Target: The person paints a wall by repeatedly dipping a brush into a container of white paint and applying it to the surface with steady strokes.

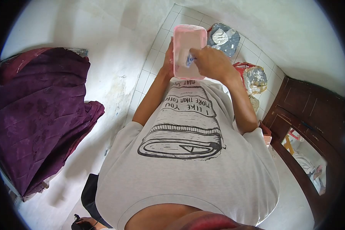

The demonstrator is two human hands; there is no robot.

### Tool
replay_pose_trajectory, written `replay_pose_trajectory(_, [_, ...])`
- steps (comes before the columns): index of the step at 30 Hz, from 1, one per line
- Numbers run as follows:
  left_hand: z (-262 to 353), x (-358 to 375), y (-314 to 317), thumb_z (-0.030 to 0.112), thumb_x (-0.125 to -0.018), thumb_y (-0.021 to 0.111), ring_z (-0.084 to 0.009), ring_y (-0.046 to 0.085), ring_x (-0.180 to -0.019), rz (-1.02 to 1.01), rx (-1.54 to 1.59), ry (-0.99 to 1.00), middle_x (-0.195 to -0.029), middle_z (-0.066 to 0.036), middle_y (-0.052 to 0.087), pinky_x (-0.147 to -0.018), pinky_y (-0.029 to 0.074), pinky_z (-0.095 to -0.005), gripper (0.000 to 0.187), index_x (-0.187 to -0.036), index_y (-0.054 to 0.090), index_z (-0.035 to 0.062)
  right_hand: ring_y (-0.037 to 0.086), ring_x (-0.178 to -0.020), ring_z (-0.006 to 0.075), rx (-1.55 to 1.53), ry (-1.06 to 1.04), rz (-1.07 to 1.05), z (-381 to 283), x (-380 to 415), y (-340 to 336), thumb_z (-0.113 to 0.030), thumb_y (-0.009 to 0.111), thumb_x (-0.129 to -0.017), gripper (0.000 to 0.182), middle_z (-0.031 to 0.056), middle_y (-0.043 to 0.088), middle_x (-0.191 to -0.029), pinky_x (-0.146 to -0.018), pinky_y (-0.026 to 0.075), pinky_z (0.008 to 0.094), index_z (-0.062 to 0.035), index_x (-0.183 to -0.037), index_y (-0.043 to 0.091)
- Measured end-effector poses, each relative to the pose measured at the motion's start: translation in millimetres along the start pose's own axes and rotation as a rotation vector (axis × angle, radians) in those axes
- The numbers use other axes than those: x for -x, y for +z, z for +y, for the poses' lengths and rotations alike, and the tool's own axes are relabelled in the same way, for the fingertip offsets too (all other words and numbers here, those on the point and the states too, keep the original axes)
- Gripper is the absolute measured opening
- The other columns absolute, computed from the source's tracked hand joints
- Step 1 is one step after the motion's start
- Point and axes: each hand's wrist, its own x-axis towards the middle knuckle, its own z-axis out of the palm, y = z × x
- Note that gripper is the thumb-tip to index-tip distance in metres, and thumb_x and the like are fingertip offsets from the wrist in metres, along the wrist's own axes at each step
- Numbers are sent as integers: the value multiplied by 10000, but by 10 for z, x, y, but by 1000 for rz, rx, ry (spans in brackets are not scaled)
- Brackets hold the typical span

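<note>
A pink-rimmed rectangular plastic tub [175,65] is held up in front of my chest, its inside pale and whitish. My left hand [168,57] grips the tub along its left side, with the fingers mostly hidden behind it. Over the tub's opening, my right hand [214,63] is closed on a small blue-and-white thing [189,59]. That thing is blurred, and I cannot make out its kind.
Purple cloth [46,115] hangs on the left wall. On the tiled floor [157,53] lie a grey paint-spattered item [228,46] and a red bag [241,71] beside a spattered bundle [255,80]. Dark wooden furniture with a mirror [306,165] stands at right.
</note>
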Motion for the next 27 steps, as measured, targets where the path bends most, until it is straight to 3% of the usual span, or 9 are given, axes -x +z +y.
replay_pose_trajectory(2, [7,-6,-26,639,-1019,346,-299,601,-1227,-110,165,-23,-1402,-151,550,-1015,537,-476,723,-1504,403,106,690,-860,387,-73,-165,-28,37,30,72,-132,630,-870,179,199,704,-876,-776,535,500,-33,-1017,655])
replay_pose_trajectory(5, [6,-6,-145,641,-1023,322,-302,600,-1233,-274,110,5,-1416,-151,542,-1027,531,-478,714,-1511,400,126,688,-842,390,-38,-224,-2,152,-9,-106,-128,618,-871,166,204,700,-866,-751,544,495,-26,-993,663])
replay_pose_trajectory(8, [37,-70,-170,642,-1025,306,-306,595,-1240,-34,7,-57,-1423,-150,537,-1026,531,-487,709,-1522,390,144,715,-843,380,-33,-66,130,50,-70,-377,-63,596,-819,206,215,712,-901,-732,578,483,-37,-992,704])
replay_pose_trajectory(9, [23,-69,-159,642,-1025,306,-306,595,-1240,-36,7,-57,-1423,-150,537,-1026,531,-487,709,-1522,390,144,715,-843,380,-31,-66,132,48,-121,-333,-63,596,-819,206,215,712,-901,-732,578,483,-37,-992,704])
replay_pose_trajectory(11, [12,-24,4,611,-1013,399,-286,583,-1257,11,-141,-9,-1423,-113,546,-1034,526,-464,683,-1499,419,131,685,-830,386,56,-66,108,75,-211,-134,-135,613,-874,177,210,690,-838,-733,542,493,-21,-998,669])
replay_pose_trajectory(15, [13,-6,-51,629,-1008,387,-285,582,-1259,-44,-22,24,-1430,-112,539,-1030,532,-467,699,-1507,407,140,692,-799,380,17,-175,22,114,-88,61,-155,620,-878,194,192,692,-822,-717,537,480,-22,-1002,687])
replay_pose_trajectory(17, [-11,23,-77,639,-1027,308,-286,617,-1204,1,-16,-23,-1378,-140,570,-991,558,-448,714,-1494,417,110,699,-793,367,-105,-258,48,224,27,-61,-151,659,-852,227,178,707,-842,-712,539,452,-31,-1037,711])
replay_pose_trajectory(23, [61,-20,-111,620,-1027,360,-273,629,-1178,-7,0,-52,-1367,-137,575,-968,567,-444,690,-1491,423,113,700,-860,347,-192,-171,-42,512,95,-269,-125,721,-798,313,196,726,-946,-776,540,433,-30,-1096,716])
replay_pose_trajectory(27, [93,-64,12,632,-1015,386,-258,638,-1160,30,-24,-154,-1347,-129,587,-956,574,-429,698,-1481,435,115,697,-843,350,-123,-235,74,494,125,-199,-110,720,-793,314,185,730,-952,-778,541,425,-15,-1093,712])
